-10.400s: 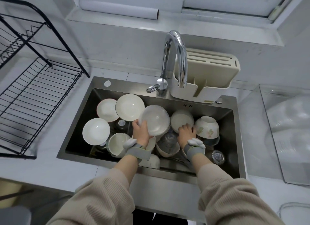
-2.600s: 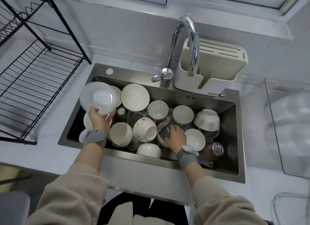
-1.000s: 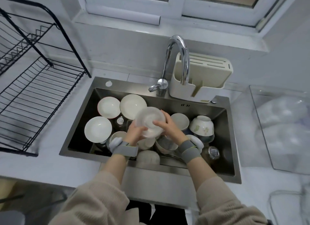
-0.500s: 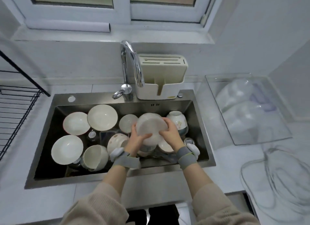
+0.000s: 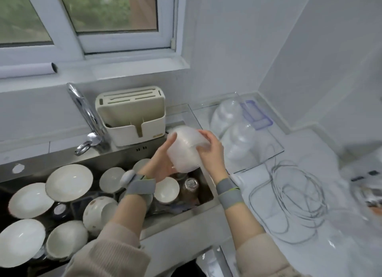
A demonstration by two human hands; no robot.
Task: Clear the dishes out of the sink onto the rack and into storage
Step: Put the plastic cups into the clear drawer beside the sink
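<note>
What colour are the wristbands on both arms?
Grey, with a thin yellow-green edge on the right wristband; head view shows it best.

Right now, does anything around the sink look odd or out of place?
Yes. A loose tangle of grey cable sprawls on the counter right of the sink, beside the clear storage bin, a wet area. In the sink, a speckled bowl lies tipped on its side among the dishes. Nothing looks broken.

Motion blur is smearing the translucent bowl [image 5: 184, 150]; its rim detail is unreadable. Left hand [image 5: 159, 165] is hiding the bowl's near side. Frame edge is cutting off the white plates [image 5: 20, 241] at lower left. Contents of the clear bin [image 5: 237, 130] are blurring into indistinct shapes.
</note>
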